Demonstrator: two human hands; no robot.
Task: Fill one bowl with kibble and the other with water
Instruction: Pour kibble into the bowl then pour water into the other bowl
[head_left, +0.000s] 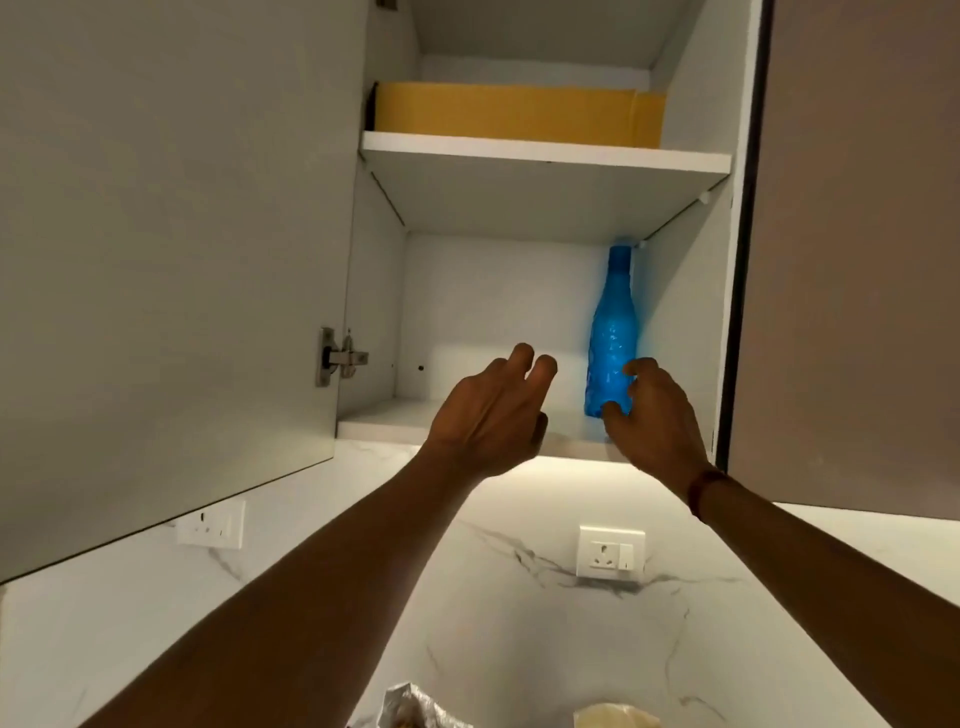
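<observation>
blue bottle (613, 322): upright on the lower shelf (384, 423) of an open wall cabinet (374, 291), at the right end, close to the cabinet's right wall; translucent blue plastic with a bumpy textured body and a narrow neck that reaches almost to the upper shelf (545, 156); how full it is cannot be told
right grip (654, 410): at the blue bottle's lower part; thumb and forefinger curled round it from the right and front, grasping it near its base; a dark red band (701, 486) on the wrist
left grip (493, 410): left of the blue bottle and apart from it, raised before the lower shelf; released, fingers spread and only loosely bent, holding nothing
cardboard box (509, 114): above the blue bottle, on the upper shelf, filling most of its width; closed side towards the camera, contents hidden
cabinet door (171, 234): swung open far left of the blue bottle; metal hinge (340, 357) on its inner edge
wall sockets: one white socket (610, 552) straight below the blue bottle on the marbled wall (519, 623); another (210, 525) below and far left, partly behind the door
crumpled bag (415, 709): far below the blue bottle at the bottom edge, mouth open; contents too blurred to tell
pale object (615, 716): far below the blue bottle, cut off by the bottom edge; what it is cannot be told
</observation>
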